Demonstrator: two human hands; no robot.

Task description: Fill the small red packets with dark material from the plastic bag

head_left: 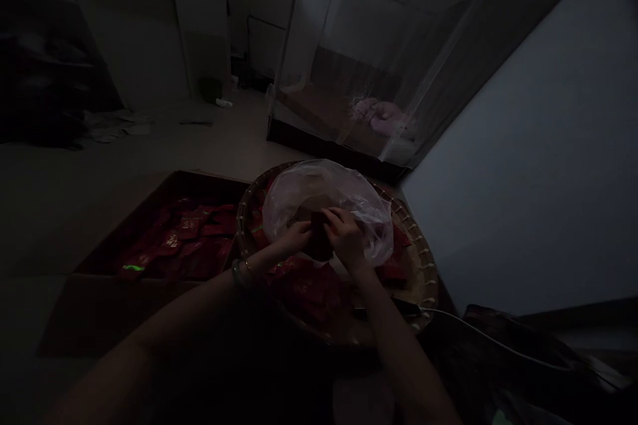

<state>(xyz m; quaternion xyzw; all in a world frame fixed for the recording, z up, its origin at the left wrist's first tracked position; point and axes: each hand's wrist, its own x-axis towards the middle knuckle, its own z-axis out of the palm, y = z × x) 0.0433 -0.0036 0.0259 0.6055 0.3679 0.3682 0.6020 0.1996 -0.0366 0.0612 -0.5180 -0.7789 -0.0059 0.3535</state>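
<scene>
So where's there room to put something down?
The floor between the box and bed looks bare, as does a tan strip of the tray between red packets and right rim. Crowded: the box, full of more packets, and mid-tray, where the left hand and right hand are at the bag.

Thin, glossy plastic bag in a rough, woven tray
The tray looks like matt bamboo or cane; the bag is crinkled and translucent. Over the tray, the dark red packet looks papery and dull. Left of the tray, the box seems matt cardboard; beyond the tray, sheer netting; right of the tray, a smooth, matt wall.
</scene>
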